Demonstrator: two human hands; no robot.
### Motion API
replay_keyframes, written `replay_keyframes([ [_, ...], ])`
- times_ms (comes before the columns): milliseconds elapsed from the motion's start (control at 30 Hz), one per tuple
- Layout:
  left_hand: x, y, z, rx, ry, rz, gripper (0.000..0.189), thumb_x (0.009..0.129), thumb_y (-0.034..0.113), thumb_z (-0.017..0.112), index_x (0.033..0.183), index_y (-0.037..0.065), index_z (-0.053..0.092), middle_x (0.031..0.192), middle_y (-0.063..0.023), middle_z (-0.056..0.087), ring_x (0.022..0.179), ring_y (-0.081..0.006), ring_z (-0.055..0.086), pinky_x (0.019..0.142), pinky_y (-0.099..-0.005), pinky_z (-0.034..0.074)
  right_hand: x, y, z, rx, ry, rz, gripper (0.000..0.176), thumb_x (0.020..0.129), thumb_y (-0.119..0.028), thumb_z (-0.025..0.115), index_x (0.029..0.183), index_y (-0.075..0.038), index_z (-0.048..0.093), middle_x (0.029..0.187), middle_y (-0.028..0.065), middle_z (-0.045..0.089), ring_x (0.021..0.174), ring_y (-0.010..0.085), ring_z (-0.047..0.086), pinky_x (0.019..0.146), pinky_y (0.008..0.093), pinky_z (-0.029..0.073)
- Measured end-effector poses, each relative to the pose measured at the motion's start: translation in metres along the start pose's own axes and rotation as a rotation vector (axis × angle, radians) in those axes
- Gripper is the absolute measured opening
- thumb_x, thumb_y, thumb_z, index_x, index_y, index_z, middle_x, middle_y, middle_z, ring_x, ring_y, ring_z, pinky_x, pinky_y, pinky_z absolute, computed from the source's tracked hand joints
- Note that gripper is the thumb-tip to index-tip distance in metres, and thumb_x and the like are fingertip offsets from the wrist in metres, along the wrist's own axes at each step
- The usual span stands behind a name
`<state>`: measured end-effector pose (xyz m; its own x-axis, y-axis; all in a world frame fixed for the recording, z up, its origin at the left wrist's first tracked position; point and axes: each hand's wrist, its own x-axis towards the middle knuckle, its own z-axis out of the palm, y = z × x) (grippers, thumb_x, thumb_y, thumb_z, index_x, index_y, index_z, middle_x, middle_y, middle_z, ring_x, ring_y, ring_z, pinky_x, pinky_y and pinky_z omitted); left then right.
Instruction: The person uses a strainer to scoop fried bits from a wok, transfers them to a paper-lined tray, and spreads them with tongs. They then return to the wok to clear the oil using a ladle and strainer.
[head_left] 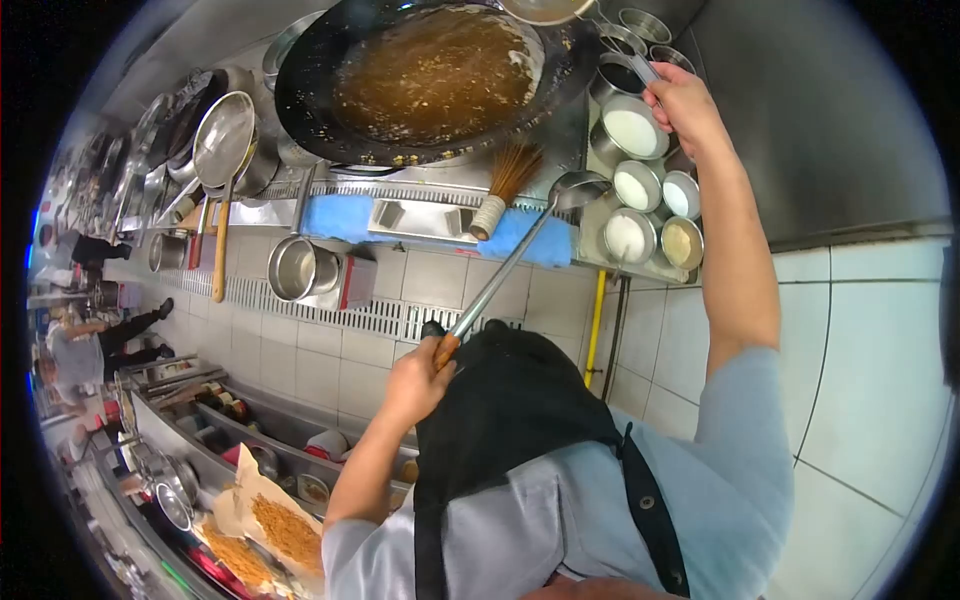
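Observation:
My left hand (416, 382) is wrapped round the wooden end of a long metal ladle (500, 275). The bowl of the ladle rests near the containers of white powder (632, 188). At the upper right my right hand (682, 104) grips the handle of a strainer (545, 8), whose head is partly cut off at the top of the view. A large dark wok (300, 110) holds brown bubbling liquid (440, 75). A bamboo brush (503, 190) lies beside the wok's near edge, to the left of the ladle's bowl.
Another strainer (222, 140) with a wooden handle lies left of the wok. A metal pot (292, 268) and blue cloths (338, 217) are along the stove front. Paper with brown crumbs (285, 530) is at lower left. Another person (75, 355) is at far left.

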<state>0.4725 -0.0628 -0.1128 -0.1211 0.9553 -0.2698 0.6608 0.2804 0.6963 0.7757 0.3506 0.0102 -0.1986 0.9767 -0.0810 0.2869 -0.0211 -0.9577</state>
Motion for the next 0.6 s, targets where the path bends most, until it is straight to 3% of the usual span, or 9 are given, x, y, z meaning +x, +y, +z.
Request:
replay_keyframes([
  [133,0.054,-0.014,0.067,0.121,0.120,0.063,0.022,0.094,0.015,0.064,0.108,0.002,0.052,0.083,-0.0260,0.066,0.081,-0.0452,0.067,0.069,-0.0579,0.052,0.036,-0.005,0.012,-0.254,0.080,-0.009,0.045,0.090,-0.009,0.055,0.134,0.000,0.058,0.071,-0.0010,0.057,0.052,0.0065,0.047,0.045,0.0256,0.035],
  [200,0.079,-0.012,0.092,0.130,0.147,0.085,0.022,0.095,0.014,0.059,0.111,0.001,0.049,0.088,-0.0263,0.066,0.081,-0.0466,0.067,0.069,-0.0580,0.053,0.082,0.019,0.010,-0.735,0.227,-0.192,0.043,0.083,-0.012,0.055,0.122,0.001,0.068,0.108,0.0240,0.073,0.094,0.0364,0.072,0.080,0.0448,0.056],
  [300,0.125,-0.027,0.134,0.132,0.153,0.133,0.029,0.097,0.011,0.051,0.122,-0.001,0.043,0.102,-0.0279,0.064,0.083,-0.0487,0.067,0.070,-0.0574,0.055,0.097,0.005,0.032,-0.857,0.172,-0.137,0.041,0.081,-0.014,0.053,0.115,0.002,0.070,0.122,0.0295,0.066,0.120,0.0429,0.061,0.103,0.0447,0.048],
  [333,0.139,-0.033,0.146,0.129,0.125,0.161,0.037,0.098,0.010,0.048,0.131,-0.003,0.040,0.111,-0.0291,0.062,0.086,-0.0495,0.067,0.073,-0.0566,0.055,0.111,0.008,0.037,-0.924,0.134,-0.076,0.038,0.082,-0.011,0.055,0.114,-0.001,0.072,0.108,0.0260,0.072,0.098,0.0411,0.071,0.084,0.0482,0.056],
  [367,0.151,-0.034,0.154,0.121,0.130,0.153,0.037,0.098,0.010,0.048,0.131,-0.003,0.040,0.111,-0.0291,0.062,0.086,-0.0495,0.067,0.073,-0.0566,0.055,0.116,0.007,0.043,-0.930,0.125,-0.083,0.038,0.082,-0.011,0.055,0.114,-0.001,0.072,0.108,0.0260,0.072,0.098,0.0411,0.071,0.084,0.0482,0.056],
  [433,0.170,-0.031,0.162,0.076,-0.029,0.048,0.049,0.098,0.015,0.048,0.143,0.003,0.034,0.127,-0.0300,0.053,0.099,-0.0519,0.064,0.084,-0.0588,0.053,0.124,0.005,0.058,-0.837,-0.153,0.127,0.038,0.082,-0.005,0.056,0.117,-0.002,0.072,0.091,0.0177,0.073,0.071,0.0349,0.070,0.060,0.0484,0.054],
  [467,0.175,-0.030,0.161,0.066,-0.028,0.042,0.049,0.098,0.015,0.048,0.143,0.003,0.034,0.127,-0.0300,0.053,0.099,-0.0519,0.064,0.084,-0.0588,0.053,0.119,0.011,0.067,-0.696,-0.133,0.144,0.044,0.085,-0.003,0.058,0.128,-0.005,0.067,0.074,0.0083,0.066,0.050,0.0205,0.055,0.042,0.0401,0.041],
  [533,0.185,-0.031,0.153,0.133,-0.203,0.037,0.074,0.098,0.013,0.047,0.161,0.000,0.009,0.141,-0.0308,0.047,0.105,-0.0466,0.065,0.087,-0.0510,0.056,0.115,0.012,0.078,-0.587,-0.217,0.217,0.047,0.088,-0.005,0.058,0.135,-0.005,0.063,0.071,0.0057,0.062,0.049,0.0162,0.050,0.042,0.0367,0.038],
  [600,0.199,-0.069,0.179,0.145,-0.156,0.220,0.071,0.098,0.016,0.050,0.159,0.000,0.017,0.137,-0.0292,0.051,0.106,-0.0457,0.065,0.092,-0.0506,0.055,0.099,0.009,0.092,-0.439,-0.286,0.315,0.054,0.095,-0.011,0.060,0.148,-0.006,0.051,0.065,-0.0011,0.054,0.046,0.0072,0.038,0.042,0.0278,0.030],
])
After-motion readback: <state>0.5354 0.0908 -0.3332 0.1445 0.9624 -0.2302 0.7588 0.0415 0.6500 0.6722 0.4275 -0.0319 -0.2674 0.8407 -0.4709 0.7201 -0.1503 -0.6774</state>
